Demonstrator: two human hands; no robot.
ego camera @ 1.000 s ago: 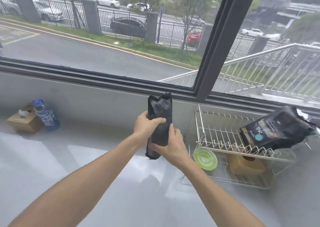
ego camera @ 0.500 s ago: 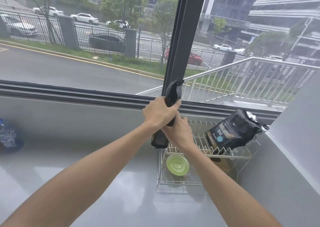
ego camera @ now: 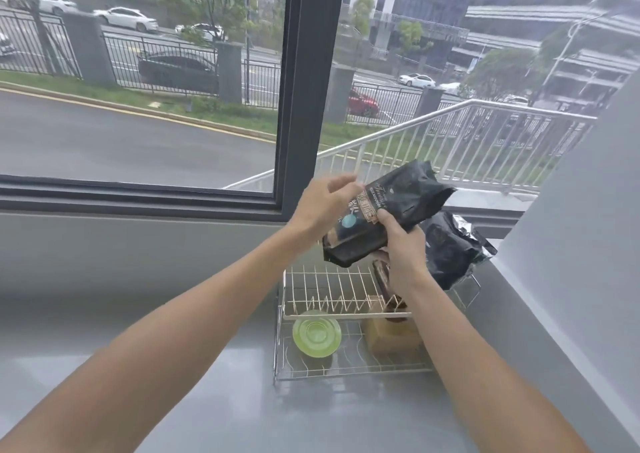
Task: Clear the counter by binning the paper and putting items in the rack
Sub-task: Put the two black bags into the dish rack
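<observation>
The grey bench runs below a window and meets a wall at its right edge. Against that right edge, near the back, stands a two-tier wire rack. On the right end of its upper tier lies a black bag, crumpled, with a silvery torn end pointing right. On the lower tier, a green plate lies at the left and a brown box at the right, partly hidden by the right forearm.

Above the rack's upper tier, both hands meet at a second black bag, which is tilted, its printed bottom end low and left, its crumpled top high and right. The right hand has its fingers closed around the bag's lower middle, thumb on the front. The left hand lies at the bag's left side with fingers loosely spread, touching its upper edge; whether it grips cannot be told.
</observation>
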